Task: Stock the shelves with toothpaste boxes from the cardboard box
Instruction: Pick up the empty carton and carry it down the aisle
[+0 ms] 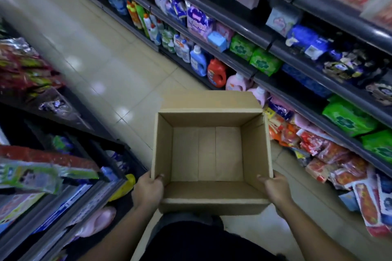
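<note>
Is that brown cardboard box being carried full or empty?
Empty. The open brown cardboard box shows only its bare bottom panels, no toothpaste inside; left hand and right hand hold it.

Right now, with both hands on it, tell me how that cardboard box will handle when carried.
The cardboard box is probably light: its inside shows only bare bottom. Its walls look straight, so it is likely fairly stiff, though the left hand and right hand grip only the near corners, so it may flex. The open flaps could swing or snag.

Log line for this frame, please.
left hand: grips cardboard box | right hand: grips cardboard box | contents: none visible | place: aisle between shelves
</note>
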### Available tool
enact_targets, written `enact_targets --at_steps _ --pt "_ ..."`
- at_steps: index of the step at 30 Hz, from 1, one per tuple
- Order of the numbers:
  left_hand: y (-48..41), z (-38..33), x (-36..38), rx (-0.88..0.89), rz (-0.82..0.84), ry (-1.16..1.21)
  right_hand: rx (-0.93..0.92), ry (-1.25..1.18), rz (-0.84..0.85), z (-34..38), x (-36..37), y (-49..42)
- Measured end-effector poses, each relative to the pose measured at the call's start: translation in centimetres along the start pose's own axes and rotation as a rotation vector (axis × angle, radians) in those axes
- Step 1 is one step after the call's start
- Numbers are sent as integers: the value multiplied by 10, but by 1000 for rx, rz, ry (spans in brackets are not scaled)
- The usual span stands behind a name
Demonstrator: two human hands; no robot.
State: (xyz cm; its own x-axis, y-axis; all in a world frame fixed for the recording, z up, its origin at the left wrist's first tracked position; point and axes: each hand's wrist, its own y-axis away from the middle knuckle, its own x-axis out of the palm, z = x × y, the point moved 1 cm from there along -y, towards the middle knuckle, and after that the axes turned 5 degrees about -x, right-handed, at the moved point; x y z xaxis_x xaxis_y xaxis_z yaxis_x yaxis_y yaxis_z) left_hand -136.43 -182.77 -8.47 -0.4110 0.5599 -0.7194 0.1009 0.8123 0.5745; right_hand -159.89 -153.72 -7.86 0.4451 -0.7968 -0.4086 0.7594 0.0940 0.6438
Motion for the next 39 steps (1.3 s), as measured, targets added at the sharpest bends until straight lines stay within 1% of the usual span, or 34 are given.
enact_targets --at_steps 5,7,10,14,19,23,26,31,33,37,39 --pt "-77 -57 5 -160 -22 38 -25 105 85 105 41 -91" --pt "-111 -86 0 -206 -27 55 -84 156 106 158 61 -127" --pt "-147 -129 -19 -287 -78 99 -192 245 153 243 95 -164" --pt "-183 -162 -52 -433 -136 207 -295 365 266 348 159 -203" --pt "-221 -189 -83 -579 -212 371 -399 503 430 453 250 -242" --pt "-278 -228 -111 -640 -271 428 -403 530 560 521 329 -288" --pt "-334 -268 -143 -668 -308 445 -380 529 602 574 387 -331" --pt "-430 -340 -212 -687 -394 434 -404 558 667 672 479 -391" --pt "-460 -362 -238 -696 -431 412 -421 561 677 713 512 -401" --pt "-512 -397 -278 -703 -468 489 -472 609 692 783 566 -410" --pt "-544 -408 -294 -718 -475 481 -485 601 711 816 599 -417"
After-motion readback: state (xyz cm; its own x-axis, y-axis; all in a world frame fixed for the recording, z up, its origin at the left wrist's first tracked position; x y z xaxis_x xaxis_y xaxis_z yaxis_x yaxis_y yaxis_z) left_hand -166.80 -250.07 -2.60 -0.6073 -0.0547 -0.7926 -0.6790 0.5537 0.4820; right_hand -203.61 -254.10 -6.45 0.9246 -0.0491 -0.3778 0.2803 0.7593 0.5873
